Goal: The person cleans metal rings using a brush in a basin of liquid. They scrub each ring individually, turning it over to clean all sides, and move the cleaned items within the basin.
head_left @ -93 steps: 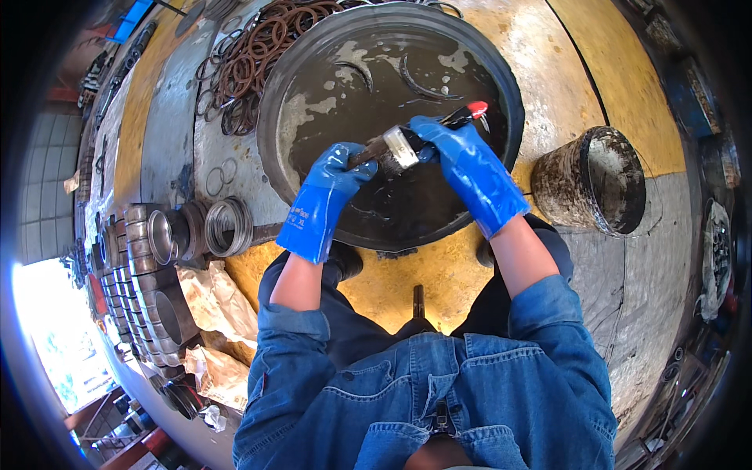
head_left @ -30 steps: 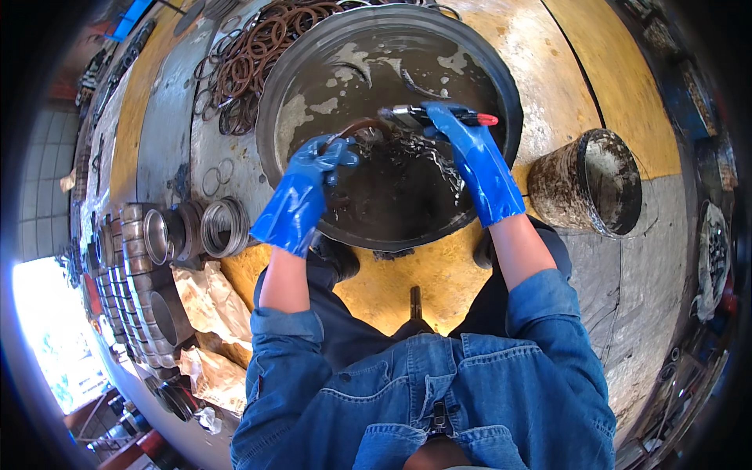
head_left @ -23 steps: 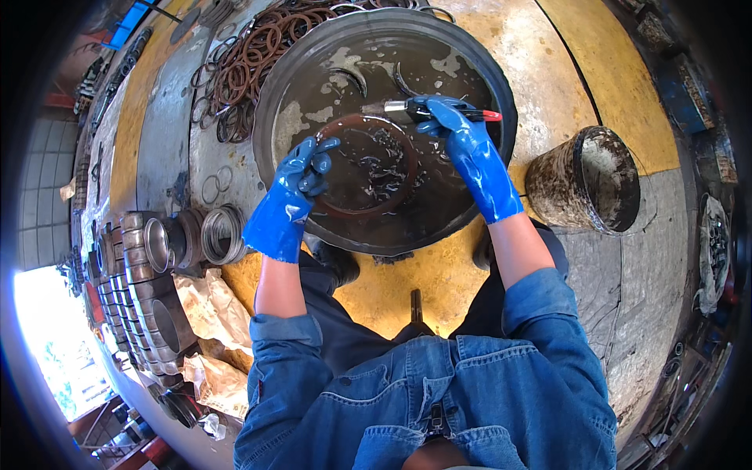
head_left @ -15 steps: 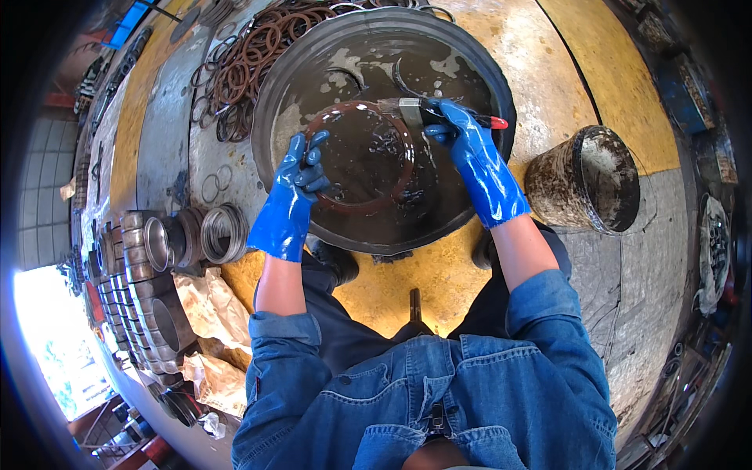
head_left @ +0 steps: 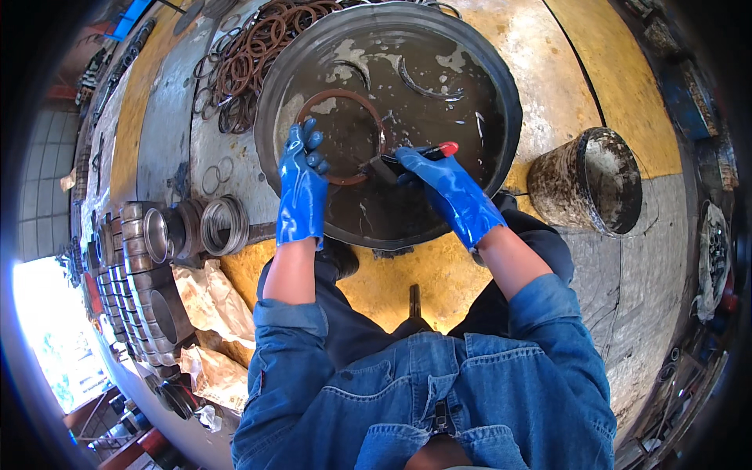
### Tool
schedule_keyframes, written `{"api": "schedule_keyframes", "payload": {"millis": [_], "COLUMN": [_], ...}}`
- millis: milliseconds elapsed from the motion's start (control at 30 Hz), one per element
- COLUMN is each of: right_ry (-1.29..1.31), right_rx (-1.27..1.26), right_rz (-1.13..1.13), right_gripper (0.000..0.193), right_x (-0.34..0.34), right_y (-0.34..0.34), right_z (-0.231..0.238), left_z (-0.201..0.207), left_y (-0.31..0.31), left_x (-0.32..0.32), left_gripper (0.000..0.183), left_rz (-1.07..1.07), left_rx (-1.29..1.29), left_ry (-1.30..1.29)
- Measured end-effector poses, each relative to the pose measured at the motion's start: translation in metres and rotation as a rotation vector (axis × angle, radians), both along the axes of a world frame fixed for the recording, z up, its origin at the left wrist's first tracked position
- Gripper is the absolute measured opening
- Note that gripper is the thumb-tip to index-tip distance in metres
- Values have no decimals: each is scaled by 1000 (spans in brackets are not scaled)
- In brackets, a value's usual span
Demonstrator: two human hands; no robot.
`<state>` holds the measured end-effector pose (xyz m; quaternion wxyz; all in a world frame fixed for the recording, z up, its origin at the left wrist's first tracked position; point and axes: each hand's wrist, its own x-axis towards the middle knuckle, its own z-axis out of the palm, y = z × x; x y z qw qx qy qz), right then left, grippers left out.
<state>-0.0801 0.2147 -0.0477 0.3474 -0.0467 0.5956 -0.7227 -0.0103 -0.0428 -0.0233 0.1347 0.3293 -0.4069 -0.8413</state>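
Note:
A large round metal basin (head_left: 501, 70) holds dark oily liquid. My left hand (head_left: 301, 184), in a blue glove, grips the lower left edge of a brown ring (head_left: 338, 100) that lies in the liquid. My right hand (head_left: 442, 188), also in a blue glove, holds a brush with a red-tipped handle (head_left: 439, 149); its bristle end touches the ring's right side. Two curved ring pieces (head_left: 423, 82) lie in the liquid beyond.
A heap of brown rings (head_left: 251, 63) lies left of the basin. A dirty metal bucket (head_left: 587, 184) stands at the right. Metal cylinders and sleeves (head_left: 168, 231) line the left, with crumpled paper (head_left: 207, 301) below them. My knees are under the basin's near rim.
The small metal part held earlier is gone. My left hand has lifted the brown ring, then laid it flat farther back in the liquid, while the brush has come against its right side.

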Motion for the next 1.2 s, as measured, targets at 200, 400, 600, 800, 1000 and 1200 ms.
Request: {"api": "schedule_keyframes", "payload": {"millis": [200,400,600,800,1000,1200], "right_ry": [96,71,444,1452,1515,951], "right_rx": [348,-53,161,195,423,904], "right_rz": [21,59,-125,-41,91,110], "right_gripper": [35,32,17,31,39,54], "right_x": [-7,15,-19,-46,-27,-18], "right_y": [-6,-7,-2,-9,-16,-23], "right_z": [10,1,-10,16,22,-6], "left_z": [-4,9,20,25,28,45], "left_y": [9,14,-4,14,36,53], "left_x": [-2,-4,-1,4,5,7], "left_gripper": [41,43,46,48,48,41], "left_rz": [-37,-71,-296,-476,-453,-471], "left_rx": [-161,-38,157,42,-116,-366], "left_ry": [-134,-40,80,-155,-221,-125]}}
